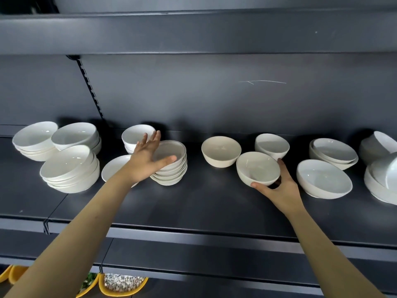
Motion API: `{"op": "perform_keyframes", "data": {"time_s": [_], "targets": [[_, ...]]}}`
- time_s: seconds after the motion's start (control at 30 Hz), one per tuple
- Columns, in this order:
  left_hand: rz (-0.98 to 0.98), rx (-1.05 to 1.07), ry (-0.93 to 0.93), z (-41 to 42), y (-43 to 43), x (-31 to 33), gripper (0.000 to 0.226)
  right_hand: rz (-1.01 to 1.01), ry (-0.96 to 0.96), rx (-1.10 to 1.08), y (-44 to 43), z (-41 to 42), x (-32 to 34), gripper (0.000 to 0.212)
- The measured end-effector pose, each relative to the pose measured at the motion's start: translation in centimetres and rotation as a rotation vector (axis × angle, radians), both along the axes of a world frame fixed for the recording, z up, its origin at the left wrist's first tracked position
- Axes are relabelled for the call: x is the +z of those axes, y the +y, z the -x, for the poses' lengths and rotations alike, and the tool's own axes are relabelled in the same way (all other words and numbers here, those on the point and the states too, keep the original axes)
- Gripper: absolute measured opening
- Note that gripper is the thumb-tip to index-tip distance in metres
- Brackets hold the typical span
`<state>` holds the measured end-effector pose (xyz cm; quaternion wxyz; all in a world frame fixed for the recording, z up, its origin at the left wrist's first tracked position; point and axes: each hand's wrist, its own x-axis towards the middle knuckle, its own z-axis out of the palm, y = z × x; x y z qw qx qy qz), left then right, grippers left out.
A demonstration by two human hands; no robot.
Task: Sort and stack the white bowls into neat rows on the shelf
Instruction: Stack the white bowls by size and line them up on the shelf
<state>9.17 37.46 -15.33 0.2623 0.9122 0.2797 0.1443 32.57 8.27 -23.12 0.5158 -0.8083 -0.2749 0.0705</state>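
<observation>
White bowls stand along a dark shelf (pixel 193 203). My right hand (pixel 279 190) grips a single tilted white bowl (pixel 256 167) from its near right side, thumb under the rim. My left hand (pixel 146 160) hovers open, fingers spread, against the left side of a stack of small bowls (pixel 171 166). A cream bowl (pixel 221 150) stands alone between the two hands. Another single bowl (pixel 271 145) leans just behind the held one. A flat plate (pixel 115 168) lies partly hidden under my left wrist.
Three leaning stacks (pixel 71 168) crowd the left end. A small stack (pixel 136 135) stands behind my left hand. More bowls and stacks (pixel 333 150) fill the right, with a large bowl (pixel 324 179) near my right hand. Another shelf (pixel 193 33) hangs overhead. Yellow trays (pixel 122 284) sit below.
</observation>
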Motion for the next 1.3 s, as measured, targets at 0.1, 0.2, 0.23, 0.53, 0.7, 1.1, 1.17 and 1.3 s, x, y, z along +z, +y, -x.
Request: {"op": "perform_keyframes", "data": {"time_s": [0.1,0.2,0.23,0.53,0.7,1.1,1.17,1.3], "targets": [[0.005,0.03,0.152,-1.1,0.0,0.7,0.122,-0.001,0.006,0.003,0.0,-0.1,0.0,0.108],[0.02,0.025,0.197,-1.2,0.3,0.8,0.124,-0.008,0.011,0.012,-0.1,-0.1,0.0,0.108],[0.002,0.023,0.21,-1.1,0.2,0.8,0.129,-0.015,0.014,0.017,-0.1,-0.1,0.1,0.106],[-0.196,-0.072,0.262,-4.9,-2.9,3.5,0.105,-0.018,0.112,0.078,-0.4,-0.4,0.0,0.123],[-0.237,-0.237,0.452,-11.6,-4.5,3.4,0.114,-0.038,0.139,0.096,-0.5,-0.5,-0.1,0.107],[-0.142,-0.221,0.721,-17.6,-5.2,3.0,0.125,-0.107,0.199,0.126,-1.2,-1.7,-0.2,0.096],[-0.128,-0.231,0.666,-17.3,-5.1,2.7,0.12,-0.111,0.196,0.129,-1.1,-1.9,-0.4,0.098],[-0.122,-0.229,0.508,-16.7,-4.4,2.7,0.12,-0.111,0.214,0.112,-1.0,-2.0,-0.6,0.107]]}}
